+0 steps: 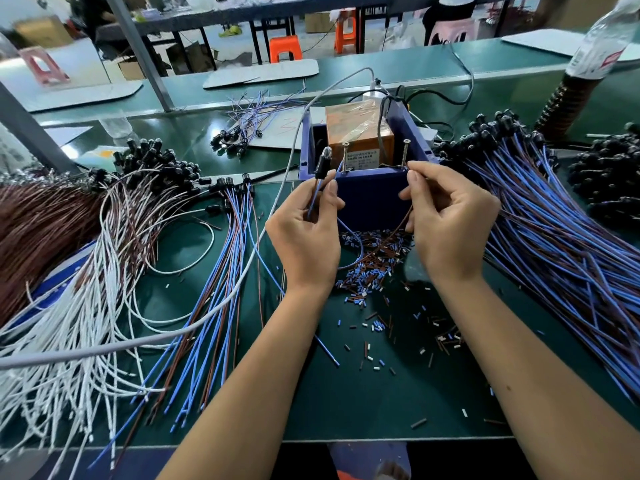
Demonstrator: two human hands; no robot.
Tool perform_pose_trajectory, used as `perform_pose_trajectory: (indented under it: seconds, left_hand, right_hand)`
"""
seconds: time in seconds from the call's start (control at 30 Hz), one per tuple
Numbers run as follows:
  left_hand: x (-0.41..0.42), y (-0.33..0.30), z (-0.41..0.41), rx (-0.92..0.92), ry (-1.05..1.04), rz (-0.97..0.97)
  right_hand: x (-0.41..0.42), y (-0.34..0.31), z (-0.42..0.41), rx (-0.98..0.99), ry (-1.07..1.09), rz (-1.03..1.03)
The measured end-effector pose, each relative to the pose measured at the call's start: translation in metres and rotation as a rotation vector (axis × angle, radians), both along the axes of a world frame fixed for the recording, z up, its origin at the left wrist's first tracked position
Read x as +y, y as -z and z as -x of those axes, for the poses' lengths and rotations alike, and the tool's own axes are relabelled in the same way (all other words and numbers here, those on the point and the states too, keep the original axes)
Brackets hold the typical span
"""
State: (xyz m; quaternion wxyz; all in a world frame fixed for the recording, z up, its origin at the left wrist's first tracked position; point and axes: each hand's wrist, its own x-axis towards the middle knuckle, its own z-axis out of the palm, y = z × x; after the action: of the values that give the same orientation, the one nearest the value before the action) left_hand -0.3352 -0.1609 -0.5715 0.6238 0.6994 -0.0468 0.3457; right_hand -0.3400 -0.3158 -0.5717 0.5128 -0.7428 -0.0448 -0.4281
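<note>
- Clear-domed lamp in black plastic holder (pixel 320 167), upright just left of the blue plastic box (pixel 370 199) front rim.
- Left hand (pixel 306 233) pinches its blue lead (pixel 313 202); right hand (pixel 446 223) pinches the thin brown lead (pixel 398 225) near the right screw.
- Two steel screws (pixel 345 155) upright on that rim.
- Short insulation offcuts (pixel 370 268) litter the green counter (pixel 381 403).

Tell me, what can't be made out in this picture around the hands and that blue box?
Head view:
Tip of the brown wire: covered by the right hand.
Print on the orange block: too small to read.
Floor of the blue box: hidden behind its front wall.
The bottle: blurred, cut by the top right edge.
The lamp lead inside the left hand: fingers cover it.
</note>
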Motion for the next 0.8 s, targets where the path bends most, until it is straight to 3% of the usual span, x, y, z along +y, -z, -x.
perform_pose_trajectory:
  seconds: [0.4,0.8]
  left_hand:
    - [0.003,0.002,0.002,0.003,-0.014,-0.049]
    - [-0.004,-0.016,0.016,-0.084,-0.076,0.028]
  right_hand:
    - [-0.001,0.0,-0.001,0.009,0.013,0.023]
    - [-0.014,-0.001,0.011,0.075,0.033,-0.116]
